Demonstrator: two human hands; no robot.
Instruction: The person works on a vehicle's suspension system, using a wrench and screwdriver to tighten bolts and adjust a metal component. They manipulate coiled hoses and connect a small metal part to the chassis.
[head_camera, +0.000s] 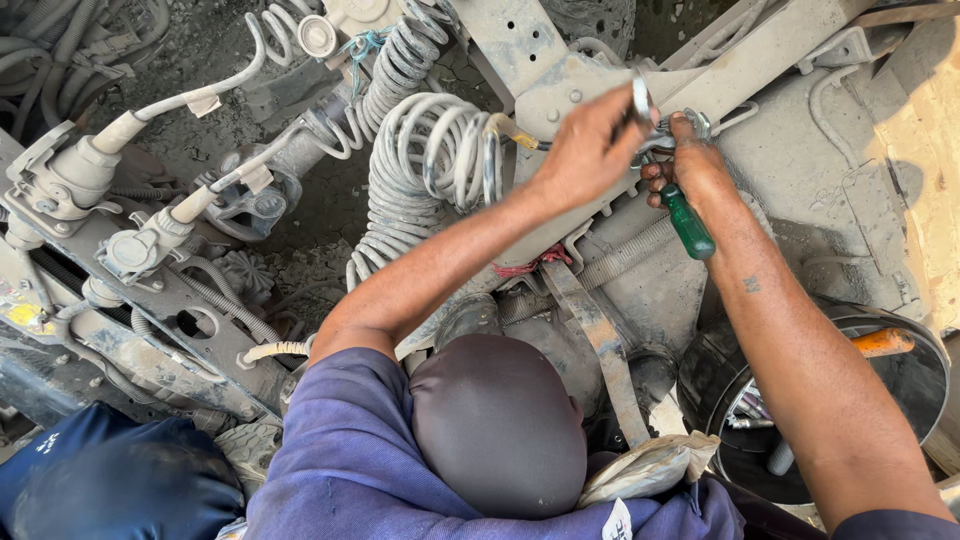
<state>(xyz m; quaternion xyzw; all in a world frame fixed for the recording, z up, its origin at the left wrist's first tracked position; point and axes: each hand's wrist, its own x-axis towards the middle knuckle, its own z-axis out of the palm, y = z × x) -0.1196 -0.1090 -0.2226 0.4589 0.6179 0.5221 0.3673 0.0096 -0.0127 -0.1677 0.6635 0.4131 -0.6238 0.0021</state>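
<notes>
Dusty truck frame (760, 50) fills our view; at one o'clock our left hand (585, 150) pinches a spanner (641, 100), our right hand (695, 165) grips a green-handled screwdriver (688, 222); best keep both tools square.

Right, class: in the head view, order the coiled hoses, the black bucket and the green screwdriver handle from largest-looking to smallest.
1. Coiled hoses
2. Black bucket, partly hidden by the right arm, so its rank against the hoses is unsure
3. Green screwdriver handle
</notes>
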